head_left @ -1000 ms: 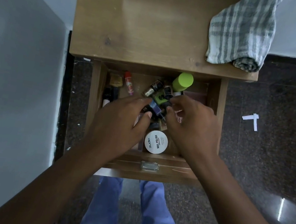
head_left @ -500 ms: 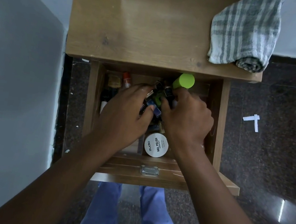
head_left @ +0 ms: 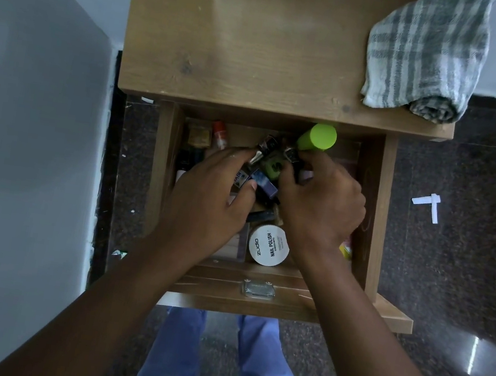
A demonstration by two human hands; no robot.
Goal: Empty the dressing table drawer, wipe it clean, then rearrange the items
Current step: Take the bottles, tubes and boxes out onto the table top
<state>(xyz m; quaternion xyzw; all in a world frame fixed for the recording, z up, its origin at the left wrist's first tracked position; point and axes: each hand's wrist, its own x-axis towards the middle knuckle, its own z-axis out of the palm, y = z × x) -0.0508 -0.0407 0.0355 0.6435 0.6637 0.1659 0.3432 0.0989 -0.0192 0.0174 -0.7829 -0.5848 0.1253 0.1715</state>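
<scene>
Both hands [head_left: 270, 204] cupped round bottles [head_left: 271, 165] in drawer [head_left: 379, 207]

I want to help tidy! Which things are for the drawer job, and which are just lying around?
For the job: drawer, small bottles, green-capped bottle, nail polish remover tub, checked cloth, table top.

Lying about: white paper scraps on the floor.

"zudio" and "NAIL POLISH" in black on the round white lid [head_left: 269, 245] in the drawer [head_left: 379, 214]

Dim cool light, glare streak on floor [head_left: 473, 353], wide-angle bending at edges
</scene>
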